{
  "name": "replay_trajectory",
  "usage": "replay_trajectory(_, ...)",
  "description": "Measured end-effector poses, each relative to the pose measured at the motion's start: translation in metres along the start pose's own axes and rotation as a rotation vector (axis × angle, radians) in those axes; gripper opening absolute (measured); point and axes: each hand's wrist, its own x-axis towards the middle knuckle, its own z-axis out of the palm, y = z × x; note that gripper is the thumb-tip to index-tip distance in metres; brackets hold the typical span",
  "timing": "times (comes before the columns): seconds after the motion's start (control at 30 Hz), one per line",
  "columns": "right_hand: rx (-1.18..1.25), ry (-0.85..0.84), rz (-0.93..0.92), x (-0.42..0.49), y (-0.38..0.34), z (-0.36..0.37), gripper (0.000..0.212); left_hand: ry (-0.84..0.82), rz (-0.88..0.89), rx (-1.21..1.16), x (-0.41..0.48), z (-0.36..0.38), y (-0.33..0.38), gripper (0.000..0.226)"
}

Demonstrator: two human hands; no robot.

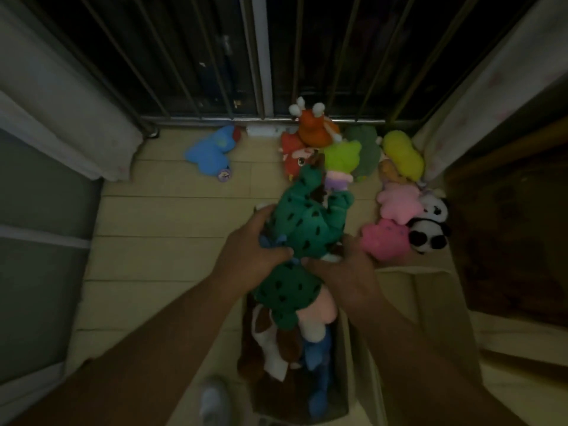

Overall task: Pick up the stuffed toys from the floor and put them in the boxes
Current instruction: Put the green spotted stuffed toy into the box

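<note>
A big dark green plush toy with black spots [307,229] hangs over an open box [345,358]. My left hand [249,250] grips its left side and my right hand [347,272] grips its lower right. The box below holds a pink toy [318,312], a brown and white toy [267,342] and a blue toy [319,364]. On the floor beyond lie a blue toy [209,152], an orange toy [313,127], a red toy [293,152], a lime green toy [341,155], a yellow toy [402,155], two pink toys [399,201] and a panda [430,226].
A barred window railing [261,119] closes the far side. Curtains [61,103] hang at left and right. A second pale box [430,302] stands to the right of the first. A dark piece of furniture [507,241] fills the right side. A shoe [215,398] shows at the bottom.
</note>
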Motion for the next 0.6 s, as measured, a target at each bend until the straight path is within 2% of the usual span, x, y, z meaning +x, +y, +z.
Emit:
replay_trajectory(0.1, -0.006, 0.027, 0.072, -0.024, 0.034, 0.017, 0.074, -0.036, -0.063, 0.045, -0.029, 0.004, -0.034, 0.076)
replay_trajectory(0.27, 0.008, 0.067, 0.091, -0.054, 0.080, 0.038, 0.079, -0.078, -0.092, 0.032, -0.060, 0.012, -0.080, 0.072)
replay_trajectory(0.4, -0.061, 0.060, 0.099, -0.077, 0.092, 0.038, 0.072, -0.094, -0.135, 0.048, -0.078, 0.024, -0.100, 0.071)
replay_trajectory(0.6, -0.116, 0.019, 0.145, -0.093, 0.114, 0.001, 0.062, -0.115, -0.187, 0.023, -0.099, 0.071, -0.106, 0.066)
